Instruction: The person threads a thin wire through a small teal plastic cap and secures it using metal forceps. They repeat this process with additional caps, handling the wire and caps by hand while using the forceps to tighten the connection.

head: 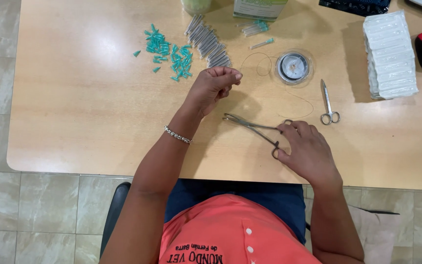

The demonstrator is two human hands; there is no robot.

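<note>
On the wooden table [74, 122]: forceps [250, 128] are held at the ring handles by the right hand [307, 149]; thin wire [257, 61] from a spool [293, 67] is apparently pinched in the closed left hand [213, 85]. Step judged: wire presented for clamping; jaws must be aligned with it.

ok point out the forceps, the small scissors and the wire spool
forceps [251, 126]: head view, on the shanks left of the right hand
scissors [327, 100]: head view, on the blades near the pivot
spool [293, 67]: head view, on its round clear top
</note>
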